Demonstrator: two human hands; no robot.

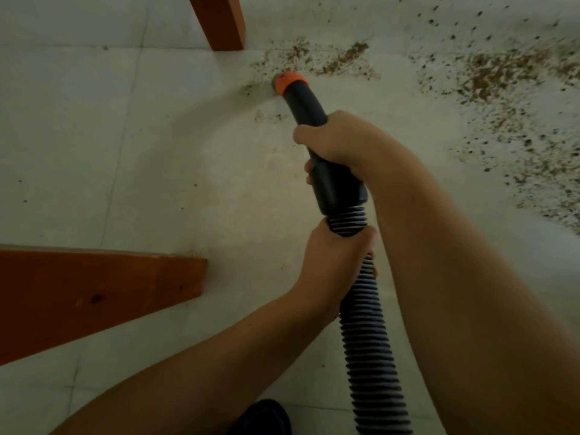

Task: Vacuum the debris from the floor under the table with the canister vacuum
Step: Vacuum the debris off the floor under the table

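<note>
Gripping w/ both hands: right hand (340, 142) wraps the nozzle handle (314, 120) to aim, left hand (339, 262) clamps the hose (367, 334) for slack. Orange tip (290, 81) sits in debris (342, 59) near bench leg (219, 20); more debris twd floor's right edge.

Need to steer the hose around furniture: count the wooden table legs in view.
2. One wooden leg stands at top centre, just beyond the nozzle; another wooden leg is at lower left. Others may lie out of frame.
</note>
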